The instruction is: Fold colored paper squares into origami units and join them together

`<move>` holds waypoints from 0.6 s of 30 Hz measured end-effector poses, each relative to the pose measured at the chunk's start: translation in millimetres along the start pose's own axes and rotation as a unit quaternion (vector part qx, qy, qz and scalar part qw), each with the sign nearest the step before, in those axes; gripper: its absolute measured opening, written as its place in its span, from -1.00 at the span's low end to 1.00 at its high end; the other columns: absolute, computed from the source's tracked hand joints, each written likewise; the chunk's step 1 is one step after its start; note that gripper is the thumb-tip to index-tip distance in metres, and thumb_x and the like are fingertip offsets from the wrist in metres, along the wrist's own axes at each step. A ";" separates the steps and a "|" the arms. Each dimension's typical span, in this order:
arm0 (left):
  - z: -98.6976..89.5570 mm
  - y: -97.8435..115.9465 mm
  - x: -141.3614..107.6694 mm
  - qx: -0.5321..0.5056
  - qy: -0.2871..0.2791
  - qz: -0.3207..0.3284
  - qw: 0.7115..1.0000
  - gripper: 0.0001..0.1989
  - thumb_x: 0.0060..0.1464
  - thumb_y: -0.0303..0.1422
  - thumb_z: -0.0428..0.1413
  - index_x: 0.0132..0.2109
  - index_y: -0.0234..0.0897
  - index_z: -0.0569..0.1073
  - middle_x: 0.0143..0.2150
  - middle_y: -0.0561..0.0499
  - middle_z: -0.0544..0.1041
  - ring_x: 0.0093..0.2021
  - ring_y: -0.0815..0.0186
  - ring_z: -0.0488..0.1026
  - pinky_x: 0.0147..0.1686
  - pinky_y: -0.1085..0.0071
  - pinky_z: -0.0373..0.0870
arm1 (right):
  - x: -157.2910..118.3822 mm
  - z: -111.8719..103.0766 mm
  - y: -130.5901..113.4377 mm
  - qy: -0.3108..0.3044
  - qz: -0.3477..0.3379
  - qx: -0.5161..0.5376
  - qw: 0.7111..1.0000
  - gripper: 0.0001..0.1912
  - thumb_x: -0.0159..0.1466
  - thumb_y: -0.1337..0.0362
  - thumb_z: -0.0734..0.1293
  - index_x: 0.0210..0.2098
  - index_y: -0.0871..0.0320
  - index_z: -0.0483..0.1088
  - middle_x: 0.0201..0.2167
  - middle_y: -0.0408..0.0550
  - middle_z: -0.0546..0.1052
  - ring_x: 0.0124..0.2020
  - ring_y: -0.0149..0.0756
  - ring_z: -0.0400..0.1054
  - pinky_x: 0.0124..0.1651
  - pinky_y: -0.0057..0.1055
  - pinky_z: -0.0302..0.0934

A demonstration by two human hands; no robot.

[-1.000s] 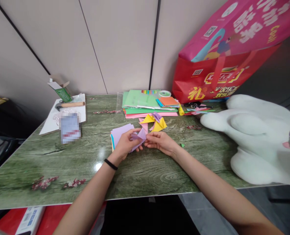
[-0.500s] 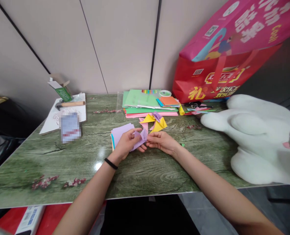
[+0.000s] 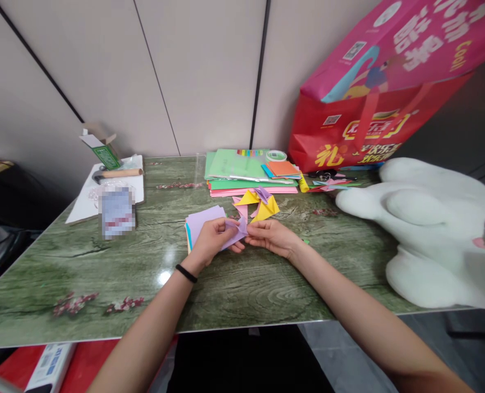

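Observation:
A folded piece of purple origami paper [image 3: 240, 229] is between my two hands, above the table. My left hand [image 3: 218, 236] grips its left part, thumb on top and fingers underneath. With thumb and fingertips, my right hand [image 3: 272, 237] pinches its right edge. Just beyond lies a joined origami piece [image 3: 267, 209] of yellow, pink and purple folded units. Partly behind my left hand sits a stack of square paper [image 3: 203, 219], purple on top with blue showing at the side.
Green and pink paper packs [image 3: 226, 166] lie at the back, with an orange paper pad [image 3: 282, 169] and a yellow glue stick [image 3: 303, 183]. A white plush toy [image 3: 426, 229] and red bag [image 3: 328, 131] occupy the right. A hammer [image 3: 119, 174] lies left.
Both hands stay in nearly the same place. The purple paper and the fingers on it have shifted very slightly.

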State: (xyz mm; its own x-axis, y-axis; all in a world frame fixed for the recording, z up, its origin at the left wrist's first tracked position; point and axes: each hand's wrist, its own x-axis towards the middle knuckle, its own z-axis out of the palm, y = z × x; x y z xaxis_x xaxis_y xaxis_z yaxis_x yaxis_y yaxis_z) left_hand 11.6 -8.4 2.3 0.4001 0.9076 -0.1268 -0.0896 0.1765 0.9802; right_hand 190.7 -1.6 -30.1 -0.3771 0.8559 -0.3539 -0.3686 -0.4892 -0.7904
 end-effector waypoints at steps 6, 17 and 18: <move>-0.2 -0.1 -0.1 0.016 0.003 -0.010 1.000 -0.77 -0.06 -0.33 0.21 -0.33 -0.43 0.39 -0.56 -0.07 0.55 -0.57 0.29 0.52 -0.57 0.44 0.48 | 0.0 -0.6 -0.1 -0.003 0.001 0.000 1.000 -0.84 -0.03 0.42 0.50 -0.45 0.31 0.48 -0.53 -0.10 0.55 -0.50 -0.48 0.47 -0.38 -0.64 0.43; 0.1 -0.9 -0.2 0.004 -0.006 -0.029 1.000 -0.77 -0.07 -0.34 0.22 -0.32 -0.44 0.40 -0.55 -0.08 0.56 -0.58 0.32 0.51 -0.56 0.47 0.48 | -0.3 0.6 0.8 0.005 -0.008 -0.026 1.000 -0.83 -0.04 0.39 0.50 -0.46 0.29 0.47 -0.56 -0.13 0.52 -0.53 -0.49 0.46 -0.43 -0.65 0.41; 0.6 -0.6 -0.3 0.003 -0.004 -0.028 1.000 -0.77 -0.07 -0.35 0.22 -0.32 -0.44 0.39 -0.55 -0.08 0.56 -0.58 0.32 0.51 -0.57 0.47 0.48 | -0.5 1.1 0.7 0.000 -0.009 -0.024 1.000 -0.82 -0.03 0.38 0.50 -0.45 0.29 0.47 -0.55 -0.12 0.53 -0.52 -0.48 0.46 -0.42 -0.65 0.41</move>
State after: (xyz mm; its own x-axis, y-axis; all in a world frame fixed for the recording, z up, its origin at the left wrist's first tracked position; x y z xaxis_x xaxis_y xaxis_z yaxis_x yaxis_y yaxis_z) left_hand 12.0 -9.0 1.9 0.4111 0.8936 -0.1802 -0.0616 0.2245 0.9725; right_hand 189.6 -2.6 -29.9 -0.3711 0.8644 -0.3394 -0.3339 -0.4652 -0.8198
